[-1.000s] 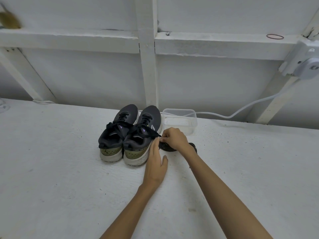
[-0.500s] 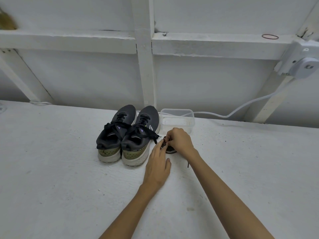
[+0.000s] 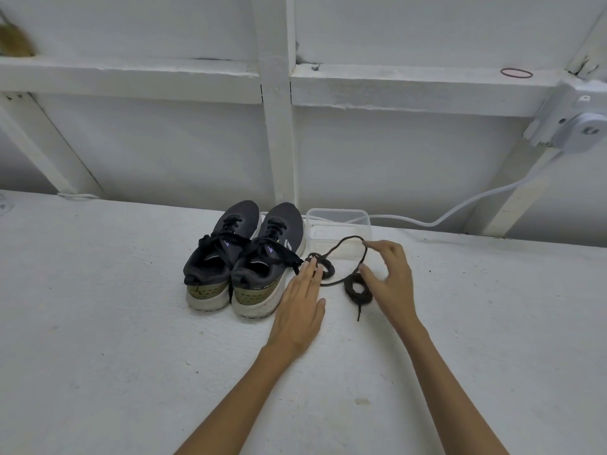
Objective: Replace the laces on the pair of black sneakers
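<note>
Head view: left hand (image 3: pixel 297 307) lies flat, fingers straight and together, pinning one coil of the replacement lace (image 3: pixel 358 291) to the table (image 3: pixel 131 323), likely as an anchor while the right hand (image 3: pixel 391 280) unwinds the raised strand. Right fingers curl by the strand, thumb apart; too blurred to tell if they pinch it. Black sneakers (image 3: pixel 243 257) sit just left of the left hand, old laces tied.

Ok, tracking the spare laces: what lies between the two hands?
Head view: a coiled black lace by the right hand, another coil touching the left hand.
</note>
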Action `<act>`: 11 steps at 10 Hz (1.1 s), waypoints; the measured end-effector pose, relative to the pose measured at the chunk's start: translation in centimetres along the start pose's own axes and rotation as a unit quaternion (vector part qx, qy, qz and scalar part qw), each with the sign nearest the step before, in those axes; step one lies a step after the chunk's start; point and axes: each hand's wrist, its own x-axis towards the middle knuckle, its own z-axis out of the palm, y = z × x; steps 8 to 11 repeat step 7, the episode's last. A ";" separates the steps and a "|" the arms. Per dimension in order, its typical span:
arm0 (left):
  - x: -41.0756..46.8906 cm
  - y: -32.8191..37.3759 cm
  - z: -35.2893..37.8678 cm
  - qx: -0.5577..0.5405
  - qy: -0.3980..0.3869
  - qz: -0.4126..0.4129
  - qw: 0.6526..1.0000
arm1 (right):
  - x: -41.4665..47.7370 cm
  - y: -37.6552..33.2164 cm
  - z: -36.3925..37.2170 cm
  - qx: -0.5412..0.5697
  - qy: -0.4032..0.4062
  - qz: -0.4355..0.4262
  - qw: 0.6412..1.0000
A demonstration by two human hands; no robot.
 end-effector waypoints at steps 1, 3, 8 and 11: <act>1.0 0.3 0.3 0.043 -0.019 0.017 0.999 | -1.6 2.0 -0.3 -0.041 -0.089 0.082 0.992; 2.2 0.1 1.0 0.139 -0.058 -0.011 0.988 | -2.5 3.5 1.6 -0.151 -0.160 0.087 0.971; 0.7 0.7 0.8 0.062 0.017 -0.032 0.997 | -1.7 3.6 2.4 -0.146 -0.126 0.070 0.979; 0.7 0.7 0.8 0.062 0.017 -0.032 0.997 | -1.7 3.6 2.4 -0.146 -0.126 0.070 0.979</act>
